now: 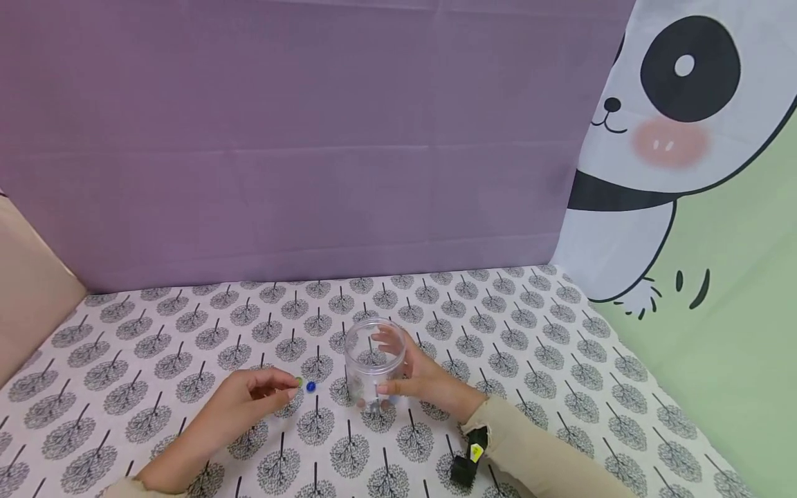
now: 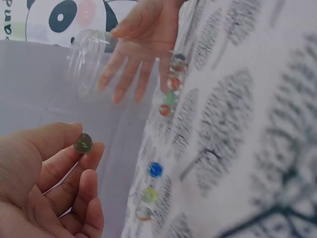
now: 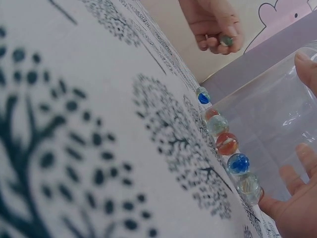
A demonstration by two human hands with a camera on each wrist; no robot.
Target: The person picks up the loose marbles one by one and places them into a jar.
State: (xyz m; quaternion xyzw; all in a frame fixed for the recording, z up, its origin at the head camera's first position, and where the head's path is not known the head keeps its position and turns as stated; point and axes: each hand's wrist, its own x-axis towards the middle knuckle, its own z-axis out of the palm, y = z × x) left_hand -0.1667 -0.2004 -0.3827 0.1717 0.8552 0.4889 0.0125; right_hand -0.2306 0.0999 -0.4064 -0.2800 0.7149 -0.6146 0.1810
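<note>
My left hand pinches a dark green glass marble between thumb and fingertips, just above the cloth. Right beside those fingertips, a blue marble lies on the cloth; the left wrist view also shows a yellow-green marble and a clear one with an orange streak near it. My right hand holds a clear plastic jar from its right side, thumb in front and fingers behind. The jar stands upright, its mouth uncovered. Several marbles sit at its bottom, among them an orange one.
A white cloth printed with dark trees covers the table. Behind it hangs a mauve curtain, and a panda-printed sheet borders the right. A black wrist camera is strapped to the right wrist.
</note>
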